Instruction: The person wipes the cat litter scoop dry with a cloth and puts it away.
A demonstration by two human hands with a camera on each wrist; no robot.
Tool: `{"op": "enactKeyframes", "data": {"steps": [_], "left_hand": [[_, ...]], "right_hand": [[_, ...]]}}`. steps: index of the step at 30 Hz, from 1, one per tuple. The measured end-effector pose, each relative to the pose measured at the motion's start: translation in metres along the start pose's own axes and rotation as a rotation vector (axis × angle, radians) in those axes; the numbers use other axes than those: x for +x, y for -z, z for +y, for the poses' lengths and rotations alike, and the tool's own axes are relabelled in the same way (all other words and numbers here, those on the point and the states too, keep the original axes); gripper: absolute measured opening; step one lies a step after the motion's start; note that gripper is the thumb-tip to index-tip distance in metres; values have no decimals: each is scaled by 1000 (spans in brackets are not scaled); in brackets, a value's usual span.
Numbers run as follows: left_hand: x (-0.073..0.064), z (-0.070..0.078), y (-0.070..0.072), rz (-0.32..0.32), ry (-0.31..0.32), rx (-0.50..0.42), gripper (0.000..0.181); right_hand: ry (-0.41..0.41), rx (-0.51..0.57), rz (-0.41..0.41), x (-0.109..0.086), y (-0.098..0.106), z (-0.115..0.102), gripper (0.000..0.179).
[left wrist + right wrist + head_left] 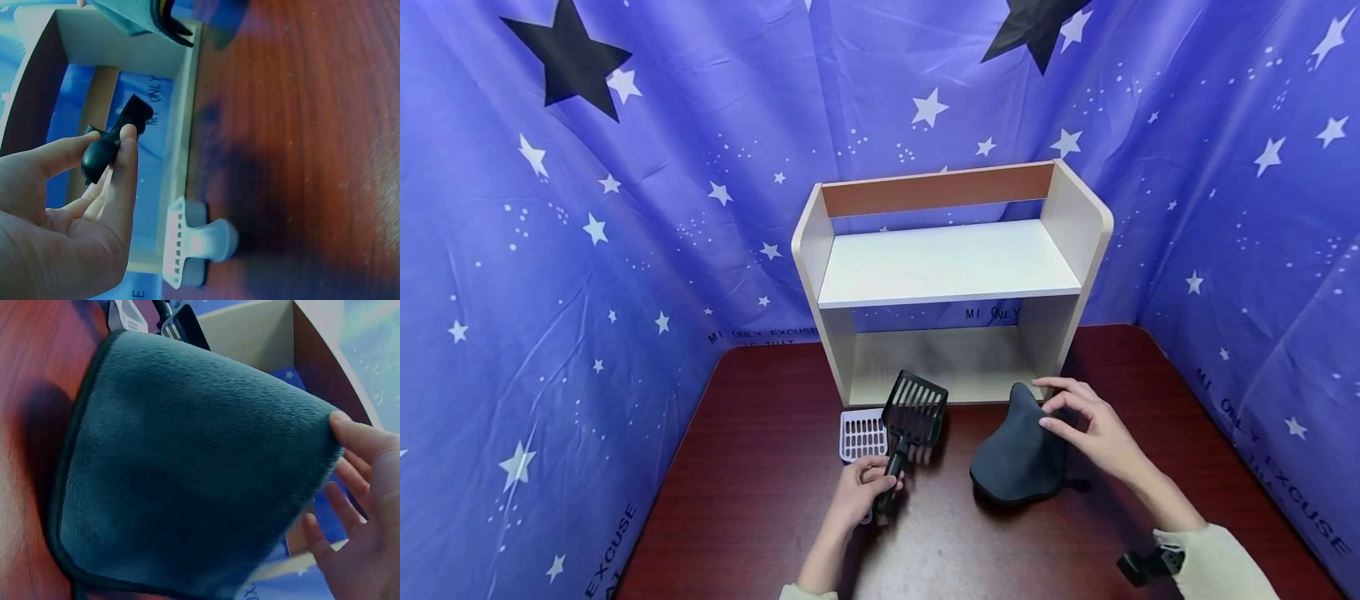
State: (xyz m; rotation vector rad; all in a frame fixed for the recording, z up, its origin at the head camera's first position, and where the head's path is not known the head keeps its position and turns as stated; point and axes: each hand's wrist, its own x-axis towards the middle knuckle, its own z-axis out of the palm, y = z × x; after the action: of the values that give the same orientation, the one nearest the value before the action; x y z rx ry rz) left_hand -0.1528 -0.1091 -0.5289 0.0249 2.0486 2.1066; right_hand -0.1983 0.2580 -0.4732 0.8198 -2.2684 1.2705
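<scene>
My left hand [853, 493] pinches the handle of a black slotted litter scoop [917, 425], its head raised toward the shelf. In the left wrist view the thumb and fingers close on that black scoop [103, 156]. Beside it a pale lilac slotted scoop [863, 435] lies on the table, its handle partly hidden behind my left hand. My right hand [1099, 429] pinches one corner of a dark grey-green plush cloth [1018, 458] with black edging. The cloth [187, 469] hangs from finger and thumb, its lower edge close to the table; the other fingers are spread.
A two-tier wooden shelf [951, 262] stands at the back of the dark red-brown table [760, 500]. Blue star-patterned curtains [662, 208] enclose the table at the back and sides. The scoop's head and the cloth are just in front of the lower tier.
</scene>
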Motion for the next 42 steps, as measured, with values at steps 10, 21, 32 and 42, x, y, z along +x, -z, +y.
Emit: {"op": "enactKeyframes", "data": {"steps": [10, 21, 32, 42], "left_hand": [[-1, 13, 20, -41, -3, -106, 44], [-3, 29, 31, 58, 23, -156, 44], [-1, 33, 29, 167, -20, -61, 36], [-1, 36, 23, 88, -55, -89, 38]], "right_hand": [[-6, -35, 75, 11, -14, -14, 31], [178, -181, -54, 18, -19, -18, 61], [169, -177, -268, 27, -17, -38, 53], [225, -148, -317, 48, -23, -51, 39]]}}
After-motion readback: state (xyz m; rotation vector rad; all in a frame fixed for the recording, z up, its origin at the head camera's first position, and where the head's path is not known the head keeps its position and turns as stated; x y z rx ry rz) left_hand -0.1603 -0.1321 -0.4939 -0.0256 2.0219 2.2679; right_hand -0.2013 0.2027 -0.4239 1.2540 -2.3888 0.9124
